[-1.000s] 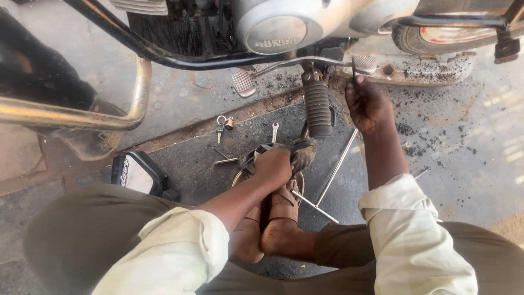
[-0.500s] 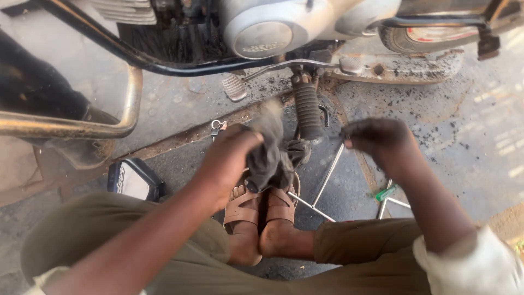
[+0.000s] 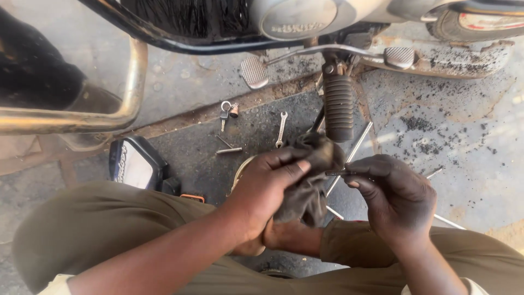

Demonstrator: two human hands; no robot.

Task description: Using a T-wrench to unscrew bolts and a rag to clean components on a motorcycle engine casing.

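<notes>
Both hands grip: the left hand point(image 3: 270, 183) bunches a dark rag point(image 3: 311, 180) around one end of a thin bolt point(image 3: 338, 173) pinched by the right hand point(image 3: 390, 191). Wiping looks underway; more rubbing seems needed. Beyond, a spanner point(image 3: 280, 129) lies on the floor under the motorcycle footpeg point(image 3: 338, 106).

A spanner point(image 3: 280, 129), keys point(image 3: 226, 111) and a rod point(image 3: 228, 150) lie on the ground (gritty) beside a footpeg point(image 3: 339, 107).
</notes>
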